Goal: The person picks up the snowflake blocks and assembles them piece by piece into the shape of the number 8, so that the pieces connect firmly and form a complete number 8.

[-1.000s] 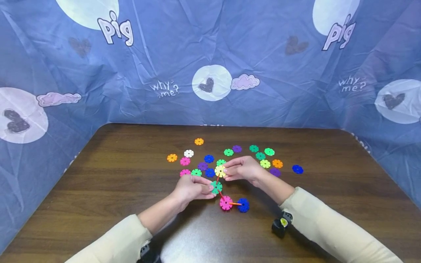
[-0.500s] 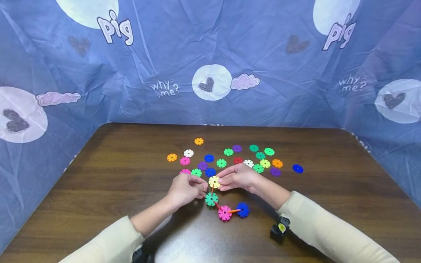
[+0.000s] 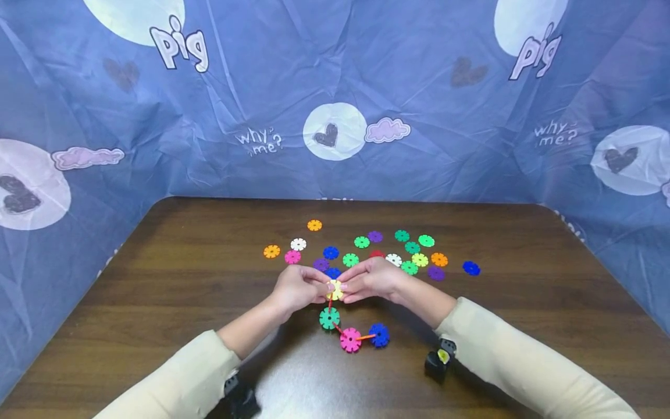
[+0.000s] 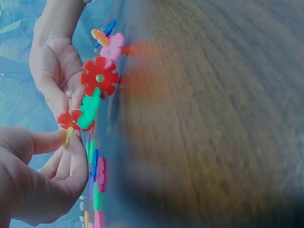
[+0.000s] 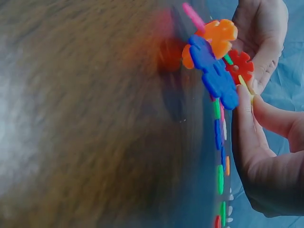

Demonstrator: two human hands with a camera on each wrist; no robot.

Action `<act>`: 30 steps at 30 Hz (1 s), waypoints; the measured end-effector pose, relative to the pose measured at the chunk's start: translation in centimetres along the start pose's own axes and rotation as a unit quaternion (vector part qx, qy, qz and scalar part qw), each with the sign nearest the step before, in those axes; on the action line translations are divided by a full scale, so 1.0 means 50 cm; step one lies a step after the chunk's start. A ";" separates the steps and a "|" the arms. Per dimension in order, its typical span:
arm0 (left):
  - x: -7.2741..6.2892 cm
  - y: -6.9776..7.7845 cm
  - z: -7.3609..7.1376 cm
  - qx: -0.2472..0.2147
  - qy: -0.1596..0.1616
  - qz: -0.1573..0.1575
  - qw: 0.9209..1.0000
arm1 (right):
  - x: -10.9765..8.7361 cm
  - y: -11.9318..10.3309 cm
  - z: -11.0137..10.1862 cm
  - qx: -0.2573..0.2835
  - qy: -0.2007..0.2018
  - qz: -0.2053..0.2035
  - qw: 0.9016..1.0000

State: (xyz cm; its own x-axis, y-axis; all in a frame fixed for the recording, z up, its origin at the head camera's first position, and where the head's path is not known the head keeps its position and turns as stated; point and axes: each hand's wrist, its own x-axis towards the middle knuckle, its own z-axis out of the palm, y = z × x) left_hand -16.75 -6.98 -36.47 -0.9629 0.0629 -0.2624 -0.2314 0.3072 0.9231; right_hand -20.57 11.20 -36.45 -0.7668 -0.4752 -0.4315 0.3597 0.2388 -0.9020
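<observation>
A chain of slotted plastic discs hangs from both hands. At its top is a yellow disc [image 3: 335, 290], pinched from the left by my left hand [image 3: 299, 288] and from the right by my right hand [image 3: 374, 280]. Below it a red disc [image 4: 69, 118], seen nearly edge-on from the head, joins a green disc [image 3: 329, 318]. Another red disc [image 4: 99, 71] links green to a pink disc [image 3: 350, 340]. An orange disc [image 5: 221, 38] joins pink to a blue disc [image 3: 379, 336] at the chain's right end. In the left wrist view, thumb and fingers meet on the yellow disc's edge.
Loose discs in several colours lie flat beyond the hands on the brown wooden table [image 3: 157, 279], among them an orange disc [image 3: 314, 225], a white disc [image 3: 298, 244] and, farthest right, a blue disc [image 3: 471, 268]. A blue printed cloth [image 3: 220, 163] hangs behind the table.
My left hand has let go of the green disc and now pinches the yellow one. My right hand has kept its hold on yellow, bringing the chain nearer and slightly left.
</observation>
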 end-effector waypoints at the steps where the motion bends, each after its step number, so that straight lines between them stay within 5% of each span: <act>1: 0.001 0.000 0.003 0.000 0.001 0.001 1.000 | -0.002 -0.001 -0.004 -0.004 0.002 0.003 1.000; 6: 0.012 -0.001 0.012 -0.012 -0.004 -0.005 1.000 | -0.020 -0.007 -0.046 -0.063 0.033 -0.010 0.997; 10: 0.021 0.001 0.013 -0.016 -0.006 -0.016 1.000 | -0.031 -0.013 -0.098 -0.143 0.084 -0.035 0.986; 13: 0.025 0.004 0.013 -0.015 -0.004 -0.020 1.000 | -0.033 -0.016 -0.139 -0.256 0.130 -0.082 0.954; 18: 0.035 0.006 0.015 -0.026 -0.001 -0.023 0.999 | -0.020 -0.015 -0.189 -0.429 0.162 -0.176 0.871; 26: 0.042 0.006 0.015 -0.049 -0.004 -0.027 0.998 | 0.003 -0.010 -0.185 -0.531 0.144 -0.170 0.818; 30: 0.041 0.007 0.018 -0.053 0.002 -0.024 0.998 | 0.004 -0.015 -0.176 -0.542 0.165 -0.148 0.811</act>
State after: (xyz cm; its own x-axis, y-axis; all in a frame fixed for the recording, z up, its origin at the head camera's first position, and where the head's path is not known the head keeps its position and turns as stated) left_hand -18.68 -5.91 -36.95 -0.9510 0.0463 -0.3057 -0.2901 0.2084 0.9340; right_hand -25.69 18.38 -35.76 -0.8991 -0.4376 -0.0090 -0.4074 0.8442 -0.3485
